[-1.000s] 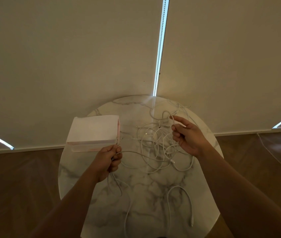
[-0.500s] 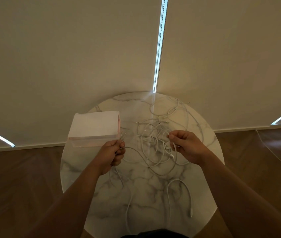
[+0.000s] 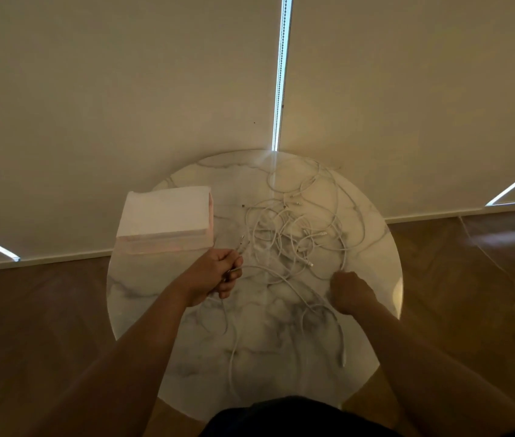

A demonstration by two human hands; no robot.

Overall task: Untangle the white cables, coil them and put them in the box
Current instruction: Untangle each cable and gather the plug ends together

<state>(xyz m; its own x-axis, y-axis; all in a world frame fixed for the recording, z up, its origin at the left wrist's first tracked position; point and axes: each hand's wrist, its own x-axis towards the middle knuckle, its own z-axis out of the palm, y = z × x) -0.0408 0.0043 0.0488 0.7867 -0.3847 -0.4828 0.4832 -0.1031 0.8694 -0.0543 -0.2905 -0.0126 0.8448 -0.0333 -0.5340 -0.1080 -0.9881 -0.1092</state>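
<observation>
Pale roller blinds fill the upper half of the view, with a bright slit of daylight running down between two of them. Below them lies a brown wooden floor.

A round marble worktop stands against the blinds. The person's two bare forearms reach over its near edge.

The box, white with a pinkish front and side, sits on the far left part of the worktop and slightly overhangs its rim.

The white cables lie in a loose tangle on the far right half of the worktop, just beside the box but apart from it. Several strands trail from the tangle toward the near edge. One of these bends in a loop and ends in a plug.

The left hand hovers just in front of the box's near right corner. Its fingers are curled round a cable, whose short ends stick up past the knuckles, and the rest hangs down to the worktop below the hand.

The right hand is at the near right edge of the tangle, seen from the back. Its fingers are curled under and hidden. A strand runs down to them, but I cannot tell whether they hold it.
</observation>
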